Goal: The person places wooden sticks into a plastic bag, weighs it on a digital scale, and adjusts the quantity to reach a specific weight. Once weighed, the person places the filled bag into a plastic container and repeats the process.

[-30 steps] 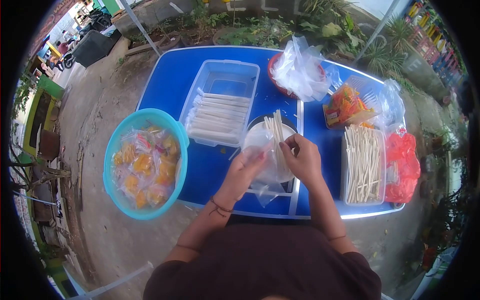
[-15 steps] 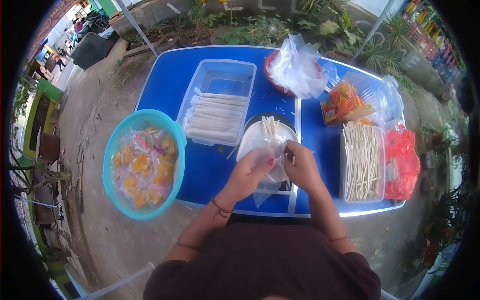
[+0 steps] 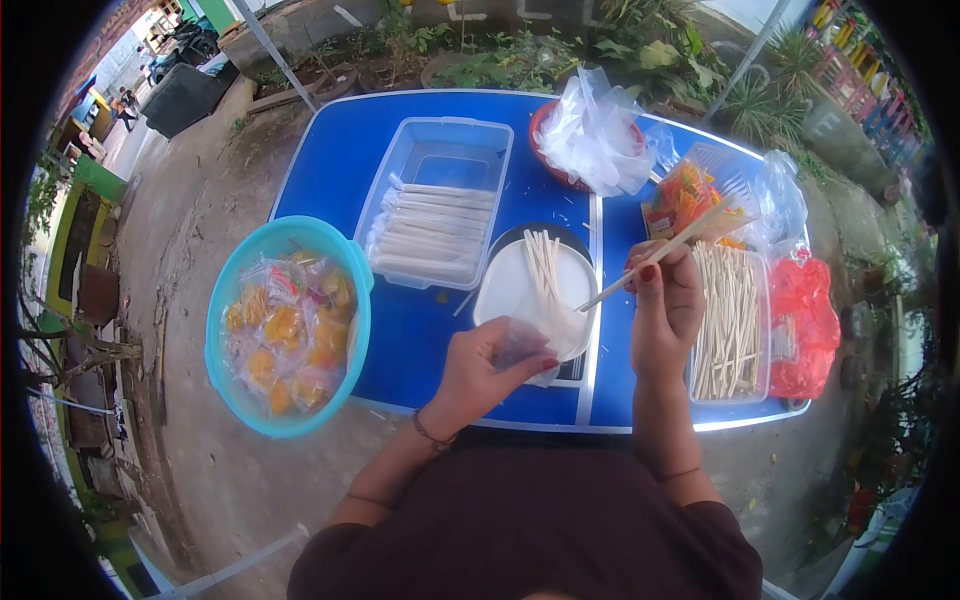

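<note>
My left hand pinches a small clear plastic bag at the near edge of a white plate. A few pale sticks lie on that plate. My right hand is raised to the right of the plate and grips one long pale stick that slants up to the right. Just right of this hand a clear tray of loose pale sticks sits on the blue table.
A clear tub of wrapped white stick packs stands left of the plate. A teal bowl of bagged orange snacks hangs over the table's left edge. Crumpled clear bags on a red bowl, orange snacks and a red bag fill the right.
My right hand left the bag, swung right and up, and now holds a single long stick. My left hand slid down toward me with the bag; the sticks stay on the plate.
</note>
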Motion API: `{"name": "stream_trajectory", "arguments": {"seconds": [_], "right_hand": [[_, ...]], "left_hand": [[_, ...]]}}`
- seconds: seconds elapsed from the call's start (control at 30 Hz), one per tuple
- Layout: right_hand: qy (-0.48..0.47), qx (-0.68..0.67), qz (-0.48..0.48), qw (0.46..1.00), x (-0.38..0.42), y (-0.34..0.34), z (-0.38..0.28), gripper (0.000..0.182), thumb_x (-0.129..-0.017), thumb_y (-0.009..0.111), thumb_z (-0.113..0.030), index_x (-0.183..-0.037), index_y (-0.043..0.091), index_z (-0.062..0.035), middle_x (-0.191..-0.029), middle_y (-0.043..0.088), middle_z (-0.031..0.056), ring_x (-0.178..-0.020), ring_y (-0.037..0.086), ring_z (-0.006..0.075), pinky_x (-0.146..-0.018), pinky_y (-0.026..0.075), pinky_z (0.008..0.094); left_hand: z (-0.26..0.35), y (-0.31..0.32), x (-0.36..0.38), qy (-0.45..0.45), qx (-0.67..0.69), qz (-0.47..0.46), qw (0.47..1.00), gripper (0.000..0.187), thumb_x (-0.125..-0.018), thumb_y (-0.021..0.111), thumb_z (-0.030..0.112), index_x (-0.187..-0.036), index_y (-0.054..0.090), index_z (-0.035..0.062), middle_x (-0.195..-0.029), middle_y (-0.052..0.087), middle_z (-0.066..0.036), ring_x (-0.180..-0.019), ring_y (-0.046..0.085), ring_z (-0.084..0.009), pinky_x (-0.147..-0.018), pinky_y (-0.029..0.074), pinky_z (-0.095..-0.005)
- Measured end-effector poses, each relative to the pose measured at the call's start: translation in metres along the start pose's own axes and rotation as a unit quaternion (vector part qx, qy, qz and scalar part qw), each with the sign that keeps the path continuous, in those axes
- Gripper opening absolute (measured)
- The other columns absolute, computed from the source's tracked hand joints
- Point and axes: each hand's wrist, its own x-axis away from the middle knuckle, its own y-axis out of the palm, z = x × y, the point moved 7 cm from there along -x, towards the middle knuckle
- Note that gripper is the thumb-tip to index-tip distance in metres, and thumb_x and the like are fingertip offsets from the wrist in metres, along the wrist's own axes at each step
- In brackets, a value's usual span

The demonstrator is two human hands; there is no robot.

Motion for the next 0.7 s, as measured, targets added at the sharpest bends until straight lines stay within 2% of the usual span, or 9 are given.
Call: {"name": "stream_trajectory", "arguments": {"seconds": [0.1,0.3,0.47,0.7], "right_hand": [[-0.043,-0.026,0.028,0.998,0.003,0.003,-0.005,0.009,-0.098,0.057,-0.008,-0.1,0.053,-0.001,-0.094,0.06,0.0051,-0.085,0.053,0.0086,-0.078,0.041,0.0225],[0.064,0.0,0.007,0.998,0.012,0.009,0.011,0.011,-0.097,0.061,-0.01,-0.1,0.055,-0.0003,-0.095,0.062,0.0051,-0.085,0.053,0.0078,-0.077,0.041,0.0214],[0.032,-0.048,0.077,0.995,0.011,-0.009,0.011,0.012,-0.098,0.059,-0.013,-0.101,0.057,-0.0013,-0.093,0.061,0.0027,-0.081,0.051,0.0059,-0.075,0.041,0.0203],[0.053,-0.032,0.075,0.995,0.01,-0.014,0.008,0.01,-0.098,0.06,-0.011,-0.099,0.057,-0.0012,-0.093,0.062,0.003,-0.083,0.052,0.006,-0.075,0.04,0.0196]], "left_hand": [[0.005,0.003,0.0,0.014,-0.03,-0.009,0.999,0.022,-0.082,0.077,0.004,-0.099,0.065,-0.0037,-0.092,0.073,-0.011,-0.084,0.07,-0.013,-0.076,0.056,-0.0248],[0.004,0.004,-0.001,0.024,-0.031,-0.002,0.999,0.023,-0.081,0.078,0.004,-0.099,0.066,-0.0034,-0.092,0.073,-0.012,-0.085,0.07,-0.0127,-0.076,0.056,-0.0241],[0.007,0.004,0.0,0.025,-0.038,-0.001,0.999,0.022,-0.082,0.077,0.003,-0.099,0.066,-0.004,-0.092,0.073,-0.012,-0.086,0.07,-0.014,-0.077,0.056,-0.0245],[0.009,0.007,-0.002,0.031,-0.041,-0.004,0.999,0.022,-0.083,0.076,0.003,-0.101,0.066,-0.0043,-0.092,0.073,-0.013,-0.087,0.071,-0.0154,-0.078,0.056,-0.0249]]}}
